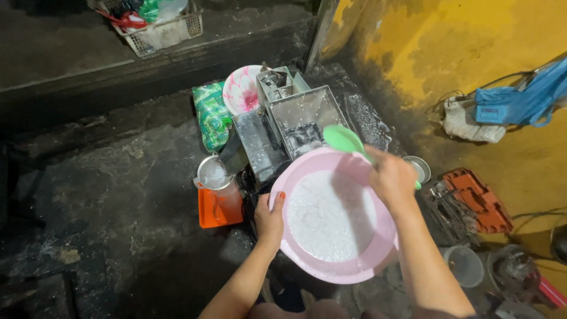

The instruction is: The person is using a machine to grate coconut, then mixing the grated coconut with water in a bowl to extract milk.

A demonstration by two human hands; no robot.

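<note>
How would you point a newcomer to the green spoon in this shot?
Find the grey metal machine on the dark floor, then the pink basin of white mash tilted before its hopper. The green spoon sits over the basin's far rim, in the right hand; it is the only pale green utensil here.

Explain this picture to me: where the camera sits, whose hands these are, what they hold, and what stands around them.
One camera, worn on the person's head, looks down at their own bare hands. The left hand grips the rim of a pink basin holding something white and wet. The right hand holds a green scoop over it. Behind the basin stands a metal machine with an open hopper, dusted white. Left of it, a metal cup sits on an orange stand, beside a green packet. The floor is dark concrete.
</note>
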